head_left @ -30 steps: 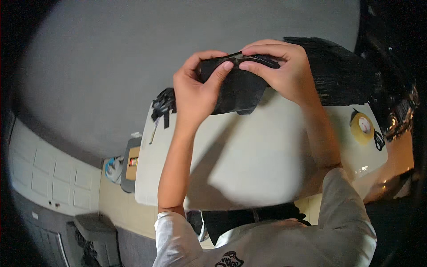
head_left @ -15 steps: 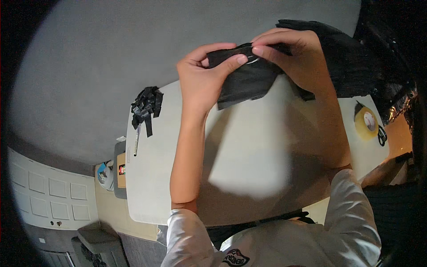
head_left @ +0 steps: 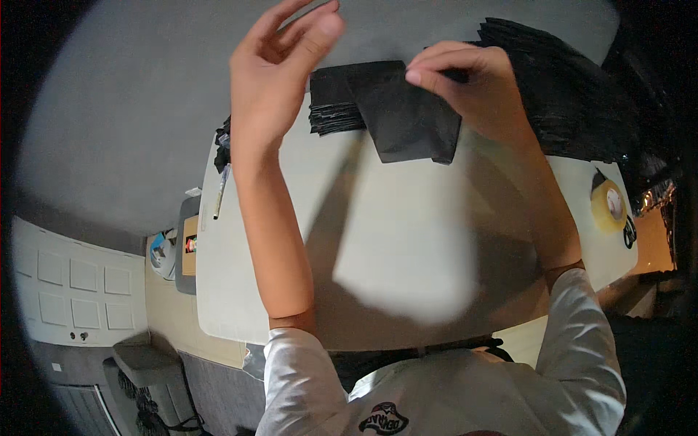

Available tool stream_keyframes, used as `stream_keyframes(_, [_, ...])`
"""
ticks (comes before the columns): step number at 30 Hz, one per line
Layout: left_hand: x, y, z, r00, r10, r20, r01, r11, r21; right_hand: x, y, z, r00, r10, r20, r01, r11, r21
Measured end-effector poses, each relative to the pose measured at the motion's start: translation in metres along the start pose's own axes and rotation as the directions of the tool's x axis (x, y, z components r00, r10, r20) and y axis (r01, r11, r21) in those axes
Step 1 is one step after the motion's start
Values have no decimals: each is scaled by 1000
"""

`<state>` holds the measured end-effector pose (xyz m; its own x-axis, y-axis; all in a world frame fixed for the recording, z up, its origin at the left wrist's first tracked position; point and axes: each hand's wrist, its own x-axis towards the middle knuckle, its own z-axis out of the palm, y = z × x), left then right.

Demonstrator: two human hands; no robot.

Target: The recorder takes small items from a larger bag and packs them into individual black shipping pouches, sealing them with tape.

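My right hand point(head_left: 465, 76) pinches the upper edge of a thin black plastic sheet point(head_left: 407, 120) between thumb and fingers. The sheet slants down over the right part of a stack of similar black sheets point(head_left: 336, 102) at the table's far edge. My left hand point(head_left: 280, 54) is raised up and to the left, apart from the sheet. Its fingers are curled, with the thumb tip close to the fingertips. Whatever may be between them is too small to make out.
A large black pile of folded sheets point(head_left: 574, 94) lies at far right. On the white table point(head_left: 407, 247) are a tape roll point(head_left: 607, 206) and black scissors point(head_left: 630, 232) at right. A pen point(head_left: 221, 192) and black scraps point(head_left: 222, 149), partly behind my left arm, lie at left.
My left hand has let go of the black sheet and moved up and left. My right hand keeps its pinch, and the sheet now hangs flatter over the stack.
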<state>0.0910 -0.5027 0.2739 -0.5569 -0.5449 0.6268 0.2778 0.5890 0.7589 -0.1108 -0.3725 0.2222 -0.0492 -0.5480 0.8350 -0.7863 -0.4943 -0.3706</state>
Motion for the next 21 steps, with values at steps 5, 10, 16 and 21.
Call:
stream_keyframes(5, [-3, -48, -2, 965, -39, 261, 24, 998, 60, 13, -14, -9, 990, 14, -141, -42, 979, -198])
stream_keyframes(10, [1, -70, 20, 921, -217, 322, 226, 974, 9, 15, -12, -2, 949, 109, -296, -115, 993, -4])
stream_keyframes(16, [10, -68, 23, 986, -125, -113, 96, 969, -229, -2, 16, 2, 758, 487, 433, -607, 770, 196])
stream_keyframes(21, [4, -68, 22, 998, 54, 20, -54, 998, 41, -6, 26, 13, 829, 492, 266, -559, 705, 437])
